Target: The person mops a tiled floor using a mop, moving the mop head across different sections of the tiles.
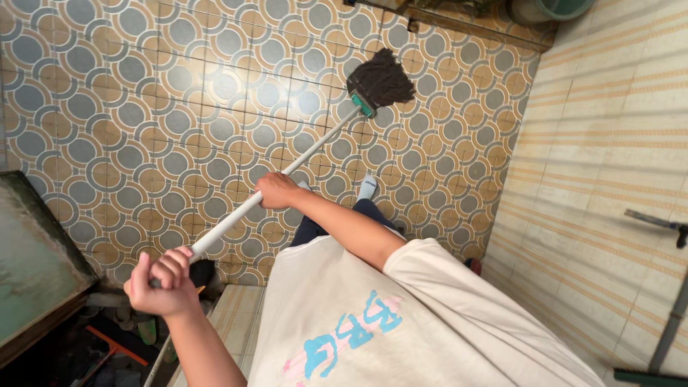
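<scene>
I hold a mop with a long white handle that runs from the lower left up to a dark string mop head with a green collar, resting on the patterned floor tiles. My right hand grips the handle at its middle. My left hand is closed around the handle's near end, low in the view. My pale shirt with a blue and pink print fills the bottom, and one foot in a light sock shows below the right hand.
A striped tiled wall rises on the right, with a grey pole and dark fitting against it. A dark-framed greenish surface stands at the left. Orange and dark clutter lies beneath it. A green tub edge sits at the top right.
</scene>
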